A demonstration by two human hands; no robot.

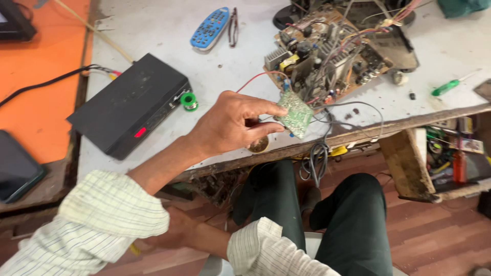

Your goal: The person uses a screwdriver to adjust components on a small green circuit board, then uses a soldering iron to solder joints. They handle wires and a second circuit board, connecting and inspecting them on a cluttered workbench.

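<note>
My left hand [230,122] reaches out over the front edge of the white worktable [153,30] and pinches a small green circuit board [295,113] between thumb and fingers. Thin wires run from this board to a large brown circuit board [327,51] crowded with parts on the table behind it. My right hand [176,227] reaches down to the left below the table, partly hidden under my left sleeve. Its fingers cannot be made out.
A black box with a red light [130,105] lies at the left, a green solder spool [189,100] beside it. A blue remote [209,28] lies at the back, a green screwdriver [447,87] at the right. An open drawer [455,153] holds tools; cables [317,158] hang off the edge.
</note>
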